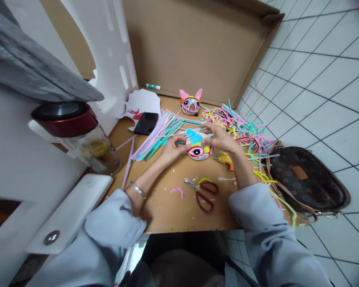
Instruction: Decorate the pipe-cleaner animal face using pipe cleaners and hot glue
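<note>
Between my hands, over the middle of the table, is a small pipe-cleaner animal head [198,153]. It has a bright blue pointed piece [194,136] on top, a pink-rimmed eye and a yellow ball. My left hand [176,146] grips its left side, thumb and fingers bent against the blue piece's base. From the right, my right hand [217,137] closes on the head's upper side, fingers curled over the top. Just below that wrist lies a yellow hot glue gun [225,160]. Red-handled scissors [201,192] rest nearer me, beside a pink curved scrap [178,192].
Pipe cleaners [160,133] lie in a bundle on the left; a tangled pile [242,125] spreads right. Behind stands a finished-looking pink-eared head [190,104]. A phone [146,123], glass bottle [92,147], white power bank [71,215] and brown bag [308,177] border the work area.
</note>
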Available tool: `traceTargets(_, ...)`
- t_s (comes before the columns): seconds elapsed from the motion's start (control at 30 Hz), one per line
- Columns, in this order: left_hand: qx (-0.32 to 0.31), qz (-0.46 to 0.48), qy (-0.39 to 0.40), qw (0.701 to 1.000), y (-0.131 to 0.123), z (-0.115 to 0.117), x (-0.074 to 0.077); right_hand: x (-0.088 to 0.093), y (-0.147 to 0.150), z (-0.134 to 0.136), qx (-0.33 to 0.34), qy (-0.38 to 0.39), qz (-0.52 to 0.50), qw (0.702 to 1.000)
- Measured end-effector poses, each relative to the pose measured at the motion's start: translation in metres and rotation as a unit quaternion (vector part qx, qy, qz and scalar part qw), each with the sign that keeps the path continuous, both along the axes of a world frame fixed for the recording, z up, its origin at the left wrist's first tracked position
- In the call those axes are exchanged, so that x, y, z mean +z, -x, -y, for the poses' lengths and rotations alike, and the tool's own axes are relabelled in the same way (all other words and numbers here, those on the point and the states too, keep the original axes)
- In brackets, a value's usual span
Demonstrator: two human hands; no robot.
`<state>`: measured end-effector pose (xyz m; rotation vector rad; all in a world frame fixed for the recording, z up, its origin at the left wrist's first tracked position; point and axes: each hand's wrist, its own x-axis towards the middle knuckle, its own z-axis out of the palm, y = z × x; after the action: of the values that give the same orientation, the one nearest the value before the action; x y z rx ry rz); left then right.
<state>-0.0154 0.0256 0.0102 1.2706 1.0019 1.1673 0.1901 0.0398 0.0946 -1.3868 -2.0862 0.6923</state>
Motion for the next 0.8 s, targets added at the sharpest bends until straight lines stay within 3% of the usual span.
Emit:
traceTargets(0.27,-0.139,0.019,-0.088,0.986,-0.002,-0.013,0.004,0.005,-0.012,-0.012,0.087,0.072,-0.079,0.99)
traceTargets(0.47,-0.154,0.0,-0.112,0.982,-0.003,-0.016,0.006,0.01,-0.015,-0.018,0.111,0.072,-0.046,0.99)
traceTargets(0.63,-0.097,-0.072,-0.101,0.987,-0.004,-0.015,0.003,0.006,-0.017,-0.011,0.004,-0.07,0.063,0.996)
traceTargets(0.8,-0.011,-0.193,-0.173,0.966,-0.006,-0.011,0.005,-0.009,-0.016,0.006,-0.106,-0.159,0.078,0.978)
